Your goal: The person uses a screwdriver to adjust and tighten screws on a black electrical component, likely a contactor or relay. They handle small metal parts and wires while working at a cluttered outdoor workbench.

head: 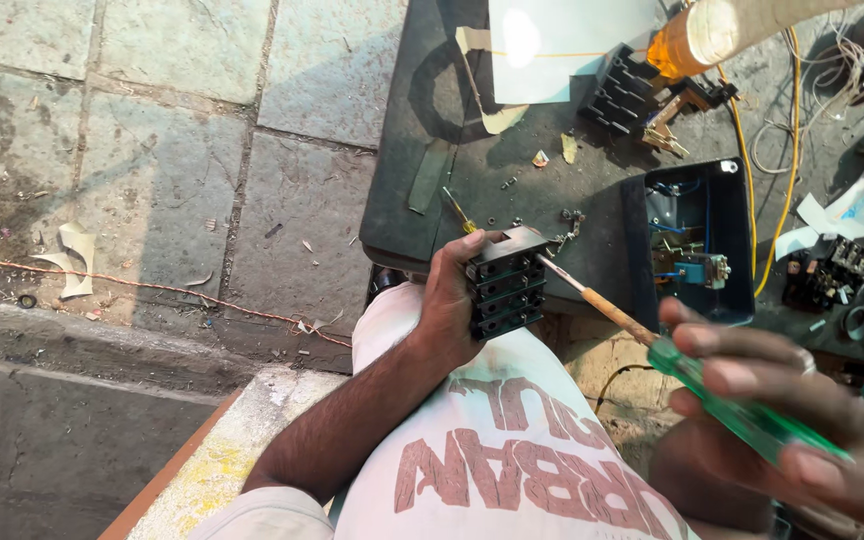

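Two hands: left grip [452, 300] around black terminal block [504, 281], right grip [782, 410] around green-handled screwdriver [722, 395].

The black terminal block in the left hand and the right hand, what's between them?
In the head view, only the screwdriver spans that stretch: its metal shaft runs from the black terminal block back to the green handle in the right hand.

A white sheet of paper [552, 45], rectangular with a thin orange line across it, lies at the far edge of the dark counter [402, 190]. White paper strips [832, 215], one with a pale blue face, lie curled at the counter's right side beside an open black box [697, 240]. No screens or signs are visible.
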